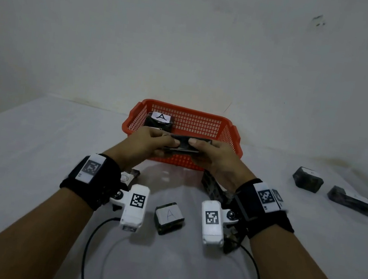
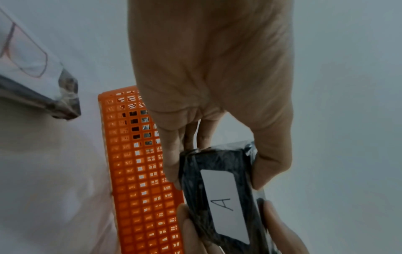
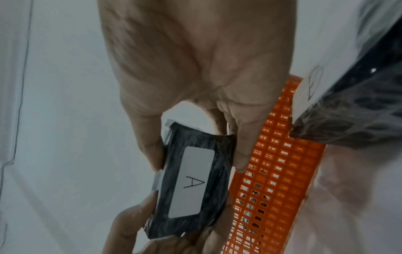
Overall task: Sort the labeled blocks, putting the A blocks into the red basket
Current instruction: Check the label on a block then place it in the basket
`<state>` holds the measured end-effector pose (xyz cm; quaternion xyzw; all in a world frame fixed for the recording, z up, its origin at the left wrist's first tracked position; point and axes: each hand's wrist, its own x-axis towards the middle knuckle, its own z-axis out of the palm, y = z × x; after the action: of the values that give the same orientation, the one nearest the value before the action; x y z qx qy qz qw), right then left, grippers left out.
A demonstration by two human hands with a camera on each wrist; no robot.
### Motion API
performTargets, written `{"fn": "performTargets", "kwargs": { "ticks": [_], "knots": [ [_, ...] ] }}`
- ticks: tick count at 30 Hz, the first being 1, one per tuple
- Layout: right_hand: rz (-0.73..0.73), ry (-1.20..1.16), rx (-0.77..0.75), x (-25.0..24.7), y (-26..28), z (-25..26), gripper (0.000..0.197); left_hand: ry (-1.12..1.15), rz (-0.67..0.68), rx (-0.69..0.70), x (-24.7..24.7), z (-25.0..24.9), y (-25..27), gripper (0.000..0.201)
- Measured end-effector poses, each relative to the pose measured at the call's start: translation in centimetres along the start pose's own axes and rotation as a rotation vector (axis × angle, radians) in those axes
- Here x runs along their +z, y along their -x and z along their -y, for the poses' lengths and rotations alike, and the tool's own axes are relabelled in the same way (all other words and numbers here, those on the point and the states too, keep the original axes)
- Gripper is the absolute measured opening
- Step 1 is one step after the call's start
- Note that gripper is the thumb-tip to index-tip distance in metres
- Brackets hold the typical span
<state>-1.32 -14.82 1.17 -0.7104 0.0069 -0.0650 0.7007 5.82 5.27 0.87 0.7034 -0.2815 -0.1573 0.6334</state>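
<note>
A long black block with a white A label (image 1: 183, 146) (image 2: 226, 204) (image 3: 191, 182) hangs over the near wall of the red basket (image 1: 206, 123) (image 2: 139, 171) (image 3: 278, 171). My left hand (image 1: 165, 142) (image 2: 217, 155) pinches its left end between thumb and fingers. My right hand (image 1: 200, 144) (image 3: 196, 154) pinches the other end the same way. Another A block (image 1: 160, 120) lies inside the basket at its back left. A small A block (image 1: 169, 217) sits on the table between my wrists.
Two wrapped black blocks (image 1: 307, 179) (image 1: 352, 201) lie on the table at the right. One more block (image 1: 213, 186) (image 3: 339, 111) sits under my right wrist and another (image 1: 131, 174) (image 2: 32, 68) under my left. Their letters are unclear. Cables loop near the front.
</note>
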Motion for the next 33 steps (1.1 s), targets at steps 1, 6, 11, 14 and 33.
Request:
{"fn": "performTargets", "kwargs": {
  "ticks": [1,6,11,14,33],
  "knots": [
    [-0.012,0.006,-0.006,0.0,-0.1,0.0,0.035,0.024,0.022,0.001,0.0,0.0,0.0,0.02],
    [-0.067,-0.012,-0.019,0.1,-0.3,-0.3,0.036,0.124,-0.002,0.012,0.1,0.8,-0.1,0.022],
    [-0.011,-0.061,0.009,0.7,-0.1,-0.2,0.013,0.116,-0.038,-0.005,-0.8,1.4,0.0,0.024],
    [-0.047,-0.031,-0.025,0.8,-0.2,-0.3,0.012,0.176,-0.011,-0.014,-1.0,1.3,0.3,0.031],
    [-0.035,-0.149,0.038,1.0,1.2,-1.1,0.04,0.001,-0.029,0.105,-0.4,1.2,1.6,0.069]
  ]
}}
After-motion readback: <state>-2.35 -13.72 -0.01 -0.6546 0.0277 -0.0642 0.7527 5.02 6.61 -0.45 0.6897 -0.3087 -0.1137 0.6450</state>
